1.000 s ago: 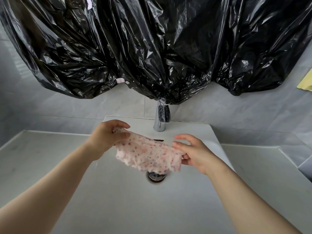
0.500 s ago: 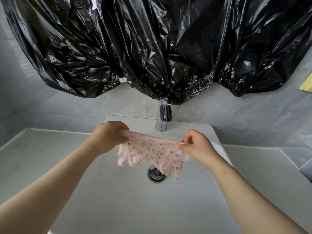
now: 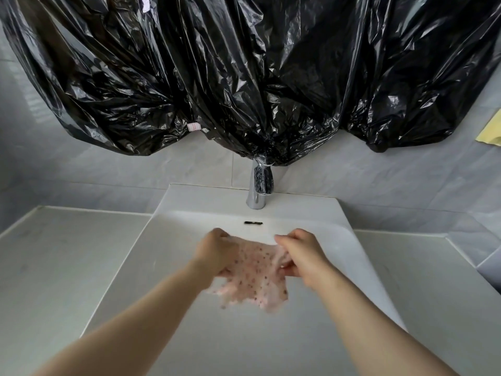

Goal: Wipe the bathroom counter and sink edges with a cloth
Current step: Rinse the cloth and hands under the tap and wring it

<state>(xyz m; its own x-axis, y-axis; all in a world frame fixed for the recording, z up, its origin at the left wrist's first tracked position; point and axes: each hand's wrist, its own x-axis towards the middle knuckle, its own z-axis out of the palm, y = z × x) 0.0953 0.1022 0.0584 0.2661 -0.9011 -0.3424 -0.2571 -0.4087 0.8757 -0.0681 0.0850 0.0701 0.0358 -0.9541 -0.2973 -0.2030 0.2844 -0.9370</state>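
both hands (image 3: 260, 256) drawn closer together and lower over the sink, cloth (image 3: 250, 278) bunched between them, no longer stretched

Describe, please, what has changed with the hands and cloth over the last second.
The left hand and right hand drew together, so the spotted cloth went from stretched to bunched, hiding the drain. Both still grip it. Faucet and black plastic bags unchanged.

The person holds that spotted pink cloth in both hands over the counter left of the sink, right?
Not quite. The left hand and right hand do grip the cloth, but the head view shows it over the sink basin, not the counter beside it.
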